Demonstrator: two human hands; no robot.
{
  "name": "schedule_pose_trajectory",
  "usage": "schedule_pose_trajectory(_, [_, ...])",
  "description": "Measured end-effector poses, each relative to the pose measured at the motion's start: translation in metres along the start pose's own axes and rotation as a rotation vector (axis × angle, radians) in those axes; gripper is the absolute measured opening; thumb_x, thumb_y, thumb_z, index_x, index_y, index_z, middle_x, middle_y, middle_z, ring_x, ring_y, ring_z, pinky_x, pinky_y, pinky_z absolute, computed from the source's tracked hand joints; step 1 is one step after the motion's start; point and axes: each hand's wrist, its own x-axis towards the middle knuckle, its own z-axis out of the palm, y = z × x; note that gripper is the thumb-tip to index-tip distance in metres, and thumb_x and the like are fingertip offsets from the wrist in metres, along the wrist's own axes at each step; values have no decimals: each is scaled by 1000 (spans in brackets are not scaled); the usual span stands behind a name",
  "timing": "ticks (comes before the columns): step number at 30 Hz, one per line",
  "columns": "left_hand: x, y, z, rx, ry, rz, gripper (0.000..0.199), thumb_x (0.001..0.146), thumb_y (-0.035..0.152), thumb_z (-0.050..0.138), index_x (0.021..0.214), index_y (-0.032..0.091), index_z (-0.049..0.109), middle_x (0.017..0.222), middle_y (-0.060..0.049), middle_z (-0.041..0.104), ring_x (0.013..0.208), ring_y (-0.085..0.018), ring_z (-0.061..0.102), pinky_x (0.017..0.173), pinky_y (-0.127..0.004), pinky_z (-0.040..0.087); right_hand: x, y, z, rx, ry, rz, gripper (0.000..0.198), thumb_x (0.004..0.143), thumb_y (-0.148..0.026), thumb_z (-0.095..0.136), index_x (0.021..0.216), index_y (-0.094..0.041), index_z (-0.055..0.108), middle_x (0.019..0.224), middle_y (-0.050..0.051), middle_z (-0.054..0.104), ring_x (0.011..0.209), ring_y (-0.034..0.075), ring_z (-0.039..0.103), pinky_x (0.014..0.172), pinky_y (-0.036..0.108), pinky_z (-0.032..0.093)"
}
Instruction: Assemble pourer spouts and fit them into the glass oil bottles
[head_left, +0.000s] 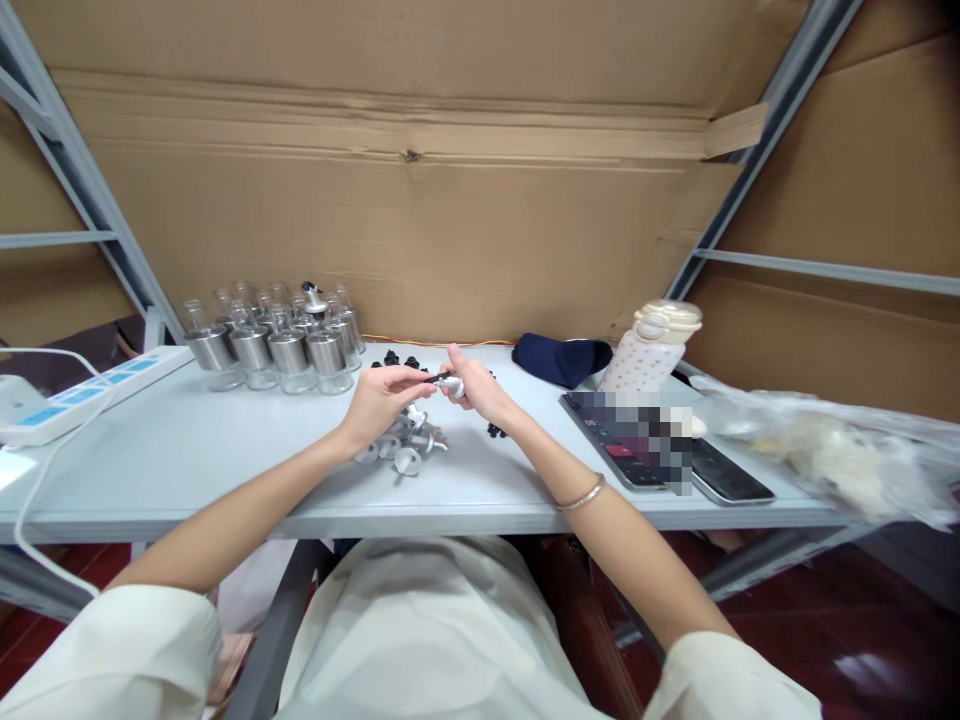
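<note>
Above the middle of the table, my two hands meet fingertip to fingertip. My left hand (pixel 381 402) pinches a small black part (pixel 436 378), whose exact shape is mostly hidden. In my right hand (pixel 484 392) is a silver bottle pourer (pixel 453 386), wrapped by the fingers with the thumb raised; the black part touches its end. Below my hands lies a loose heap of silver pourers (pixel 407 460) with round discs. Several small black pieces (pixel 391 358) lie behind my left hand, and more black pieces (pixel 496 431) sit beside my right wrist.
Glass bottles with steel sleeves (pixel 289 350) stand at the back left, one topped with a pourer (pixel 313 300). A power strip (pixel 97 395) lies far left. To the right are a navy cap (pixel 562 360), a dotted drink bottle (pixel 649 350), phones (pixel 731 470) and a plastic bag (pixel 832 450).
</note>
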Motion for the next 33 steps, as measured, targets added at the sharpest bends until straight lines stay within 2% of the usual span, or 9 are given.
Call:
schedule_pose_trajectory(4, [-1,0,1,-86,4,-56,27,63,37,77,78,14,73,69,-6,74,65,-21,71,61,-29,55,-1,0,-1,-35,1,3,73,78,-81,19,53,-18,45,44,-3,35,41,7,28,40,21,22])
schedule_pose_trajectory(9, [-3,-1,2,-72,-25,-11,23,62,33,79,75,15,73,69,-5,73,65,-20,71,63,-28,56,-3,-2,0,-82,-1,4,69,79,-78,23,53,-18,44,48,-1,39,44,8,31,42,22,23])
schedule_pose_trajectory(15, [-4,-1,4,-86,-56,21,25,61,37,79,73,15,72,67,-4,71,64,-20,69,62,-30,57,-4,-1,1,-82,-49,-95,47,76,-61,46,59,-18,46,54,-2,39,49,8,33,44,22,23])
schedule_pose_trajectory(19, [-4,2,3,-71,-73,75,26,61,39,79,68,15,71,64,-3,69,58,-18,67,58,-28,55,-5,-2,1,-57,-73,-145,35,76,-47,44,54,-20,39,50,-4,35,48,8,30,44,22,22])
schedule_pose_trajectory(23, [-5,3,3,-53,-89,107,26,65,39,77,68,14,69,60,-2,66,54,-15,65,54,-26,54,-5,0,1,-32,-94,-200,26,76,-39,44,59,-20,42,48,-6,35,47,8,30,44,20,22])
schedule_pose_trajectory(29, [-5,1,2,-38,-76,204,27,65,39,78,67,14,68,59,-1,66,52,-14,64,51,-22,53,-5,1,2,32,-84,-230,19,78,-35,44,66,-20,41,56,-6,37,48,8,35,43,19,25])
schedule_pose_trajectory(33, [-6,1,2,-23,-75,263,23,68,37,76,69,15,70,62,-1,66,52,-13,65,50,-22,54,-5,1,1,17,-115,-253,27,82,-42,42,66,-20,40,55,-6,37,48,8,34,43,19,26])
